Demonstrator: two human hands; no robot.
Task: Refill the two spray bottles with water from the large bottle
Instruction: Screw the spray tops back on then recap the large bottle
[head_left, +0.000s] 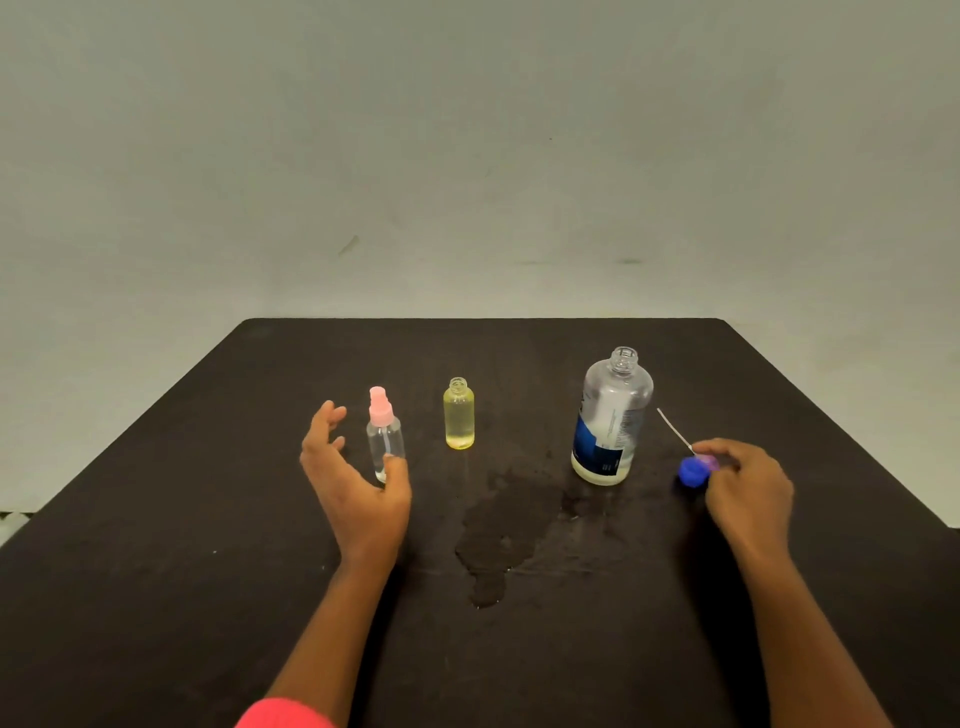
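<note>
Your left hand (353, 483) hangs released, thumb at the clear plastic spray bottle with pink sprayer (385, 441) at its 1 o'clock. Your right hand (748, 493) pinches a purple spray head (707, 461) beside a blue cap (691, 473). Beyond the wet patch (498, 535), the uncapped yellow plastic bottle (459, 415) stands at 11 o'clock and the large clear uncapped bottle (610, 421) at 1 o'clock.

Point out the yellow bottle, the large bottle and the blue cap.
yellow bottle (459, 422): head view, middle of its body.
large bottle (618, 397): head view, clear upper body.
blue cap (691, 473): head view, its ridged side.
</note>
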